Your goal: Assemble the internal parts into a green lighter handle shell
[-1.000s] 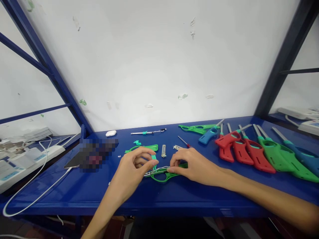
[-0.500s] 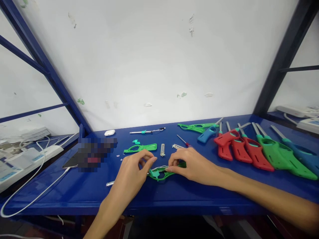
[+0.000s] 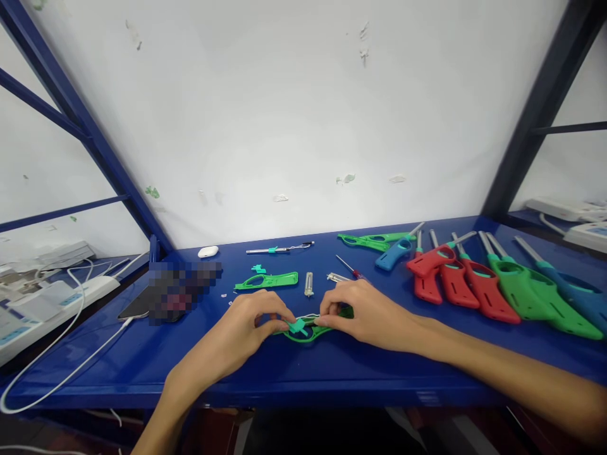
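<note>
The left hand [image 3: 246, 328] has come lower and closer to the green lighter shell [image 3: 308, 330], and now its fingers pinch the small teal trigger piece [image 3: 298, 326] sitting in this open plastic half. The right hand [image 3: 363, 313] pinches the shell's other end against the blue metal shelf [image 3: 332, 373]. Behind, a second flat green shell [image 3: 268, 281] and a small metal tube [image 3: 309, 284] lie apart. Assembled smooth plastic lighters [image 3: 474, 284] lie in a row at right.

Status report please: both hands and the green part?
Left hand and right hand both pinch green lighter shell on blue shelf. Teal trigger sits on it. Nothing blocking.
</note>
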{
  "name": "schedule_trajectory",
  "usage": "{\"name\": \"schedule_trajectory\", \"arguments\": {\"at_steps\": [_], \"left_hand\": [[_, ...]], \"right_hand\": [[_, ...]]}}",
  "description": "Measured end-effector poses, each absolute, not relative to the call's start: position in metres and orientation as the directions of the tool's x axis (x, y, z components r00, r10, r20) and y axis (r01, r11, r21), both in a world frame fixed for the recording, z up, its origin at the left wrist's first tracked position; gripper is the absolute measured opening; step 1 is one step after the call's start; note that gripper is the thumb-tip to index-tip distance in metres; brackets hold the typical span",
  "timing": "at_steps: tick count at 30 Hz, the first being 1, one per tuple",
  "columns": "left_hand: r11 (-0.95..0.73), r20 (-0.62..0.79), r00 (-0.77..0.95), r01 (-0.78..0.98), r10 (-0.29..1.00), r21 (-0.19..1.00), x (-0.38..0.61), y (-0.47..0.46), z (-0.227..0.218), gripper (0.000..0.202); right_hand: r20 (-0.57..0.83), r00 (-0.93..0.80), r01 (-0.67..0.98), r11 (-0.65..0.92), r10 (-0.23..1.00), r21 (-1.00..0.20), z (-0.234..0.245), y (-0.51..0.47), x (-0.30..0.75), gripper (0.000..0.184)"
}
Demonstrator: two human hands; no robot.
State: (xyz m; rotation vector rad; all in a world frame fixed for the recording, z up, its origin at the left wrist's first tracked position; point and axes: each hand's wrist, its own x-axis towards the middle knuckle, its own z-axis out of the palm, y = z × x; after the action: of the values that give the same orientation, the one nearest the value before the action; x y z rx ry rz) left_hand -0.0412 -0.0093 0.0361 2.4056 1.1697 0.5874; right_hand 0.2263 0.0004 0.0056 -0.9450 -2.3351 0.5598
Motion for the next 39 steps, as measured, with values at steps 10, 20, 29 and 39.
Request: {"name": "schedule_trajectory", "arguments": {"at_steps": [10,20,29,39], "left_hand": [[-0.584,0.18,0.618,0.549,0.765,0.598,-0.039,-0.012,0.04,0.029],[-0.578,0.165,0.621,0.553,0.766,0.6,-0.035,-0.015,0.035,0.034],[-0.489,0.151,0.511,0.633,0.846,0.6,-0.029,-0.018,0.042,0.015],[-0.42,0.145,0.42,0.696,0.896,0.583,-0.031,-0.012,0.033,0.027]], "right_hand": [[0.337,-0.604,0.507,0.675,0.722,-0.536,0.005,0.0,0.226,0.024],[0.338,-0.614,0.506,0.685,0.713,-0.525,0.003,0.001,0.227,0.023],[0.34,-0.616,0.507,0.688,0.711,-0.519,0.003,0.001,0.226,0.024],[0.343,-0.606,0.51,0.682,0.717,-0.525,0.003,0.001,0.227,0.023]]}}
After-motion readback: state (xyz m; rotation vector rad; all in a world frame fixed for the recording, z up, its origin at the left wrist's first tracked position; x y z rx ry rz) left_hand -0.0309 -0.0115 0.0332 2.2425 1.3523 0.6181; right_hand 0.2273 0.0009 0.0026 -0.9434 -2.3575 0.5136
